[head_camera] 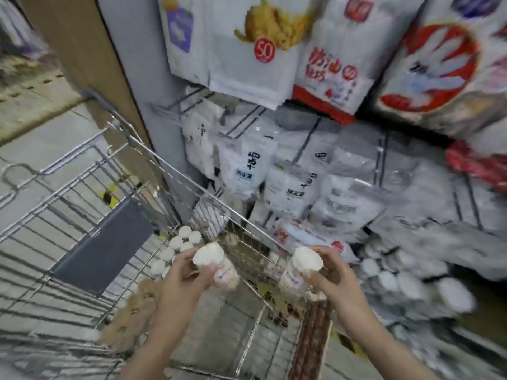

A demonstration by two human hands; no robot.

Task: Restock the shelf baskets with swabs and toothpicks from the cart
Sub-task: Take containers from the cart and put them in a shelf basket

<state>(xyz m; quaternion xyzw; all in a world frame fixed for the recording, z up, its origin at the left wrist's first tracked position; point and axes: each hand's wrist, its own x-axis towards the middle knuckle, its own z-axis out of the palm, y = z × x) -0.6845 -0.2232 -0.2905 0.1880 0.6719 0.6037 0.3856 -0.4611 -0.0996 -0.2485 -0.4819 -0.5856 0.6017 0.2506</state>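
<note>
jars [216, 266], clear, white-lidded, blurred; one per hand [181, 272].

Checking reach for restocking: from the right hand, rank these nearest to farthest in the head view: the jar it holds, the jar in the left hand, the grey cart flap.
1. Right-hand jar, gripped by the right hand.
2. Left-hand jar, across the cart, in the left hand.
3. Grey flap, far left on the cart.

Two hands, the left hand [179, 272] and the right hand [333, 272], hold one white-lidded jar [216, 266] and a second jar [300, 271], one wire cart [82, 187] stands near left, and about eight more lidded jars [178, 248] sit inside it.
</note>
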